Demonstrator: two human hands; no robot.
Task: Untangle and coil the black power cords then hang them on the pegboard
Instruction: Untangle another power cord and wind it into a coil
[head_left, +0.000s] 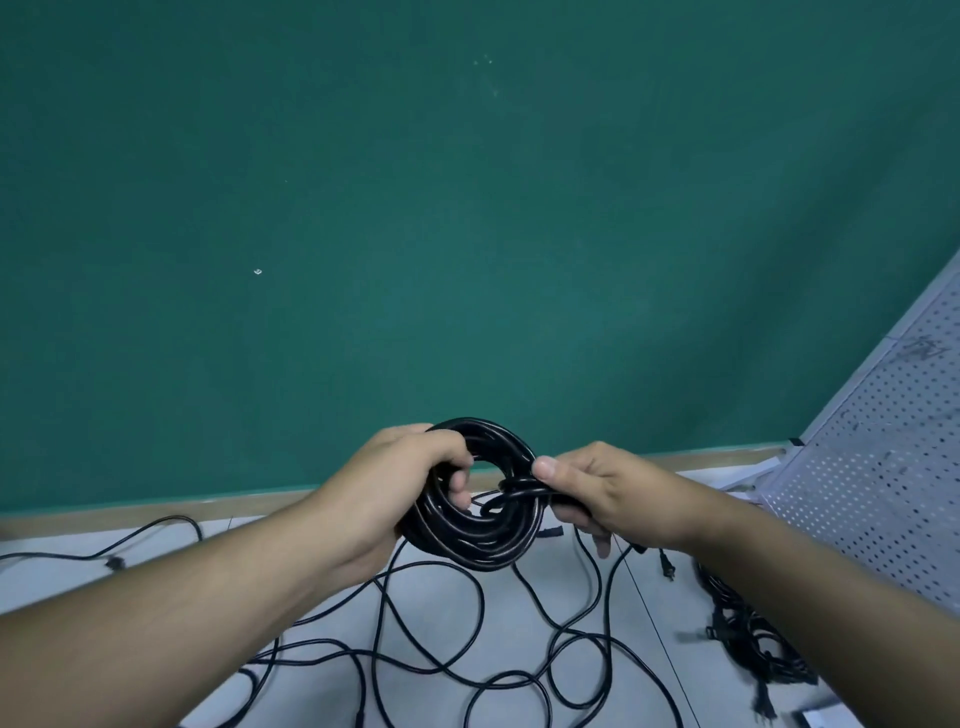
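Observation:
A coiled black power cord (475, 543) hangs in the air in front of me, a thick ring of several loops. My left hand (395, 483) grips its left side, fingers curled through the centre hole. My right hand (587, 493) pinches the cord's end where it wraps across the ring's right side, thumb on top. Below, loose black cords (415, 644) lie tangled in wide loops on the pale floor. The grey perforated pegboard (878, 457) leans at the far right.
A green wall (467, 208) fills the upper view, with a tan baseboard (156, 512) under it. A bundled heap of black cords (758, 644) with plugs lies at the right by the pegboard. One thin cord (156, 525) trails along the floor at the left.

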